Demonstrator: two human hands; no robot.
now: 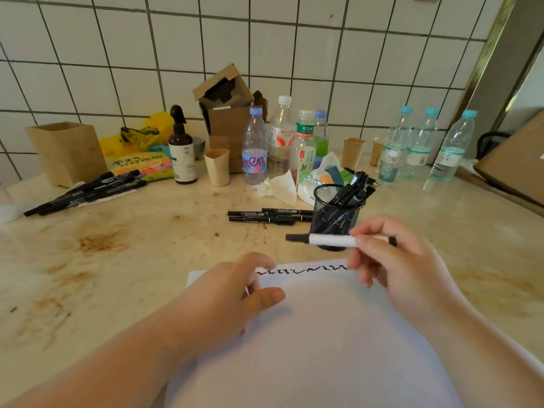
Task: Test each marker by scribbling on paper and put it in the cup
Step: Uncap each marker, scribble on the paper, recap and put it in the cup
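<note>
A white sheet of paper (318,328) lies in front of me with a row of black scribbles along its far edge. My left hand (235,293) rests flat on the paper's left part. My right hand (394,260) holds a white-barrelled marker (329,240) level above the paper, dark end pointing left. Just behind it stands a black mesh cup (332,216) with several black markers in it. Three black markers (265,216) lie on the counter left of the cup. Another bunch of black markers (88,189) lies at the far left.
Along the tiled wall stand plastic bottles (254,148), paper cups (217,167), a brown pump bottle (182,154), cardboard boxes (229,113), a tan box (67,151) and crumpled tissue (279,187). Three water bottles (421,145) stand at the right. The marble counter (117,260) is stained.
</note>
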